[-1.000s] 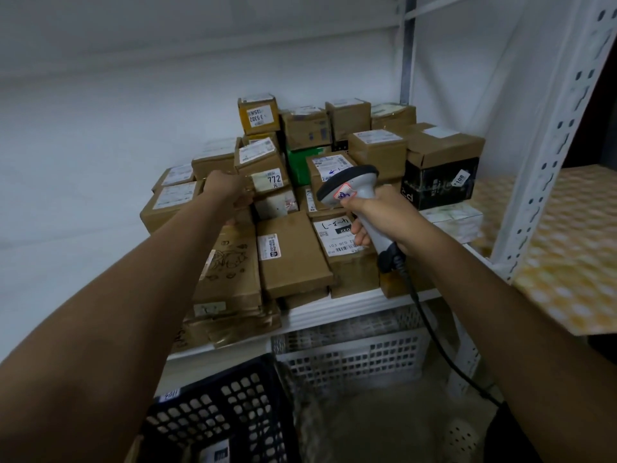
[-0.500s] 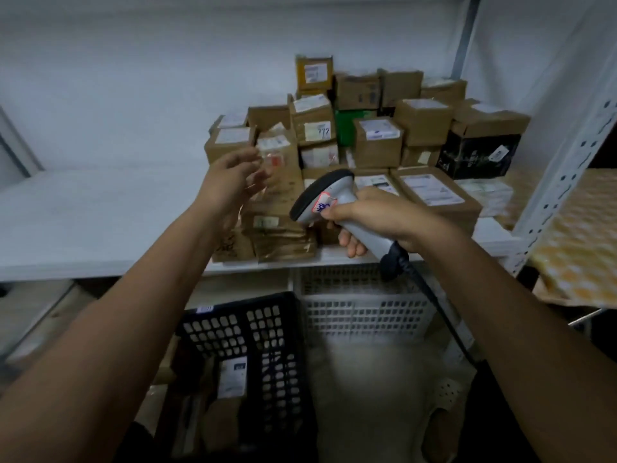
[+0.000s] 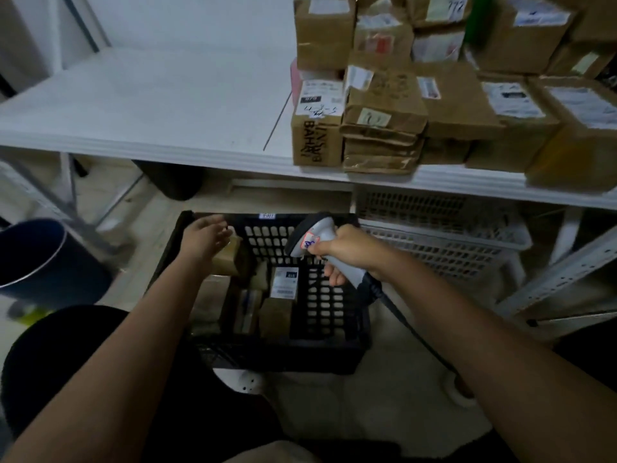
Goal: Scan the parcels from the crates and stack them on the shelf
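A black plastic crate (image 3: 329,349) stands on the floor below the white shelf (image 3: 160,105). Several brown parcels lie in it, one with a white barcode label (image 3: 284,283). My left hand (image 3: 205,237) hovers empty over the crate's far left corner, fingers spread, just above a small brown parcel (image 3: 228,259). My right hand (image 3: 347,250) grips a grey handheld scanner (image 3: 315,233) over the crate's right side, its head pointing left and down. A stack of brown cardboard parcels (image 3: 384,105) fills the right part of the shelf.
Two white lattice crates (image 3: 444,242) sit under the shelf to the right of the black crate. A dark blue bin (image 3: 43,262) stands on the floor at the left. The scanner's black cable (image 3: 410,325) trails down under my right arm. A white perforated shelf upright (image 3: 561,279) slants at the right.
My view has tilted down from the shelf to the floor crate. Both hands dropped from the parcel stack to the black crate; the left hand is empty and the scanner came along in the right.
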The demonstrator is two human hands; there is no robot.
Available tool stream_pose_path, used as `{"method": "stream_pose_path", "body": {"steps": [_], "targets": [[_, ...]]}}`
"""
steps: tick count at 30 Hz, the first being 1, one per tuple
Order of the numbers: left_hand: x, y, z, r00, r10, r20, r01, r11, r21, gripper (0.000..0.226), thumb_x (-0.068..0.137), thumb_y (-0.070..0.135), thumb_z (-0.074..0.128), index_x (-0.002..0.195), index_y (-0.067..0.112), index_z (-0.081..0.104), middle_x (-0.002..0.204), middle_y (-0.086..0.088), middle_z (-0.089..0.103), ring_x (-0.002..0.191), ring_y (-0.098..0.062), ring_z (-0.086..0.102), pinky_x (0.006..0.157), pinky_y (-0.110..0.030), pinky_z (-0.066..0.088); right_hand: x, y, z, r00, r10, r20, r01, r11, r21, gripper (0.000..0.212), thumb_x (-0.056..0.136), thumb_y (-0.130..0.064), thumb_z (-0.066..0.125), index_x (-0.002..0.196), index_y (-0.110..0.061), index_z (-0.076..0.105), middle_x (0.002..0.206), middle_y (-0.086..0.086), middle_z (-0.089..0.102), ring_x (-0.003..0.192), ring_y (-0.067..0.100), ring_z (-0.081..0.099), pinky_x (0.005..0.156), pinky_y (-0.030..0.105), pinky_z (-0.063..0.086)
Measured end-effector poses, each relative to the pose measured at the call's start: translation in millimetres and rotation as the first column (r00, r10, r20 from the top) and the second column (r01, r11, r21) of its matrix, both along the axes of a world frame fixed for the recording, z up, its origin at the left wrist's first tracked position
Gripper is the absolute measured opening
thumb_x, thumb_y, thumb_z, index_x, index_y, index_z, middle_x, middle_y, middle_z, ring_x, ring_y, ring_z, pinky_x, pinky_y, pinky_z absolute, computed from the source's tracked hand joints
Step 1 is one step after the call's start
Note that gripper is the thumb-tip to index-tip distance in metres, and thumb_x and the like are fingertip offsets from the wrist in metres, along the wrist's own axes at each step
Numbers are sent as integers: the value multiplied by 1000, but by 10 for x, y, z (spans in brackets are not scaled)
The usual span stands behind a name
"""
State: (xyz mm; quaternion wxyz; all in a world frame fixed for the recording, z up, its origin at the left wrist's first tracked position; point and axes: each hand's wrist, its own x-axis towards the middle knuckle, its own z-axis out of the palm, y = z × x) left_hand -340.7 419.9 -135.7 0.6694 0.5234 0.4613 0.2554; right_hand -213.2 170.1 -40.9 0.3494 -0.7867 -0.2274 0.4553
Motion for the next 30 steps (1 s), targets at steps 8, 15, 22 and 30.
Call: {"method": "stream_pose_path", "body": {"steps": [8,15,22,30], "targets": [[-166,501,-1012,828,-29,-560,121,984,128,39,94,11,54,132,1,56,127,-25,58,114,-42,57,86,-42,48,-73,493,-520,987,-162,-17,162,987,8,37,95,-28,62,111,6,60,57,9,65,43,18,62,43,22,48],[71,829,-1478,571,-79,-817,374,911,173,98,84,59,65,155,8,21,158,-19,22,143,-40,27,115,-54,30,-26,730,-823,978,-204,-48,201,978,-60,35,96,-26,60,106,7,62,60,12,64,42,19,61,43,22,48],[402,966,-1553,420,-92,-903,511,846,152,124,78,67,70,157,0,0,164,-24,-2,153,-37,0,124,-47,3,109,834,-1021,973,-223,-54,214,968,-132,32,96,-28,60,108,2,64,59,9,65,46,22,62,46,25,48],[403,1109,-1622,379,-83,-922,548,823,151,125,75,58,79,158,5,1,160,-30,10,149,-43,10,122,-49,11,223,828,-1135,961,-266,-75,254,958,-131,32,96,-28,60,114,-1,62,57,8,64,44,20,62,42,22,45]]}}
